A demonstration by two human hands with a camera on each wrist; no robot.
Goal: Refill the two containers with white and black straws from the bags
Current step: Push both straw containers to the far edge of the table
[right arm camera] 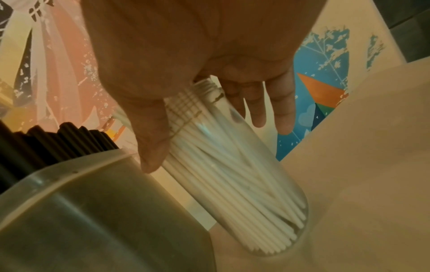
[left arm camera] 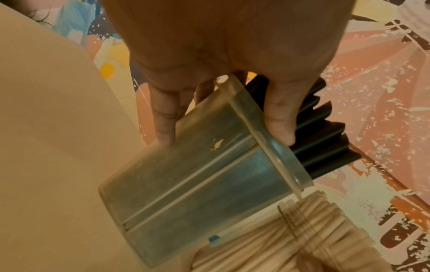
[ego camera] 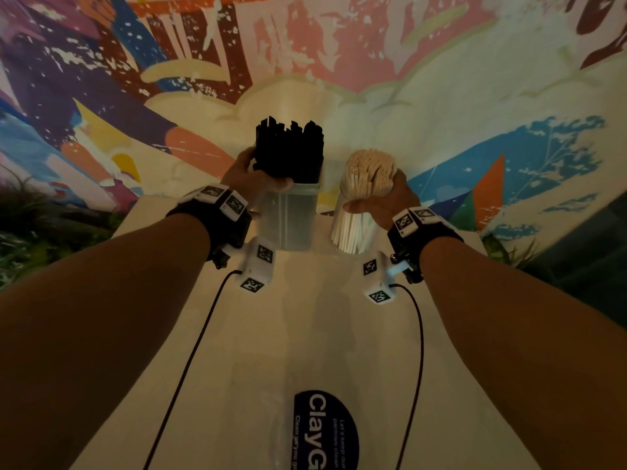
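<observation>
A square translucent container (ego camera: 288,218) full of black straws (ego camera: 288,150) stands at the far edge of the white table (ego camera: 305,334). My left hand (ego camera: 258,179) grips it at the rim. In the left wrist view the thumb (left arm camera: 279,119) lies over the rim against the black straws (left arm camera: 325,143) and a finger (left arm camera: 165,119) lies on the container's (left arm camera: 197,184) side. Next to it on the right stands a clear round jar (ego camera: 353,232) packed with white straws (ego camera: 369,167). My right hand (ego camera: 376,198) holds the jar (right arm camera: 244,174) near its threaded neck, thumb (right arm camera: 151,143) on one side and fingers (right arm camera: 281,110) on the other.
A painted mural wall (ego camera: 373,45) rises right behind the two containers. A dark oval sticker (ego camera: 325,432) lies on the table close to me. Two black cables (ego camera: 190,351) run along my forearms. Plants (ego camera: 40,232) show past the table's left and right edges.
</observation>
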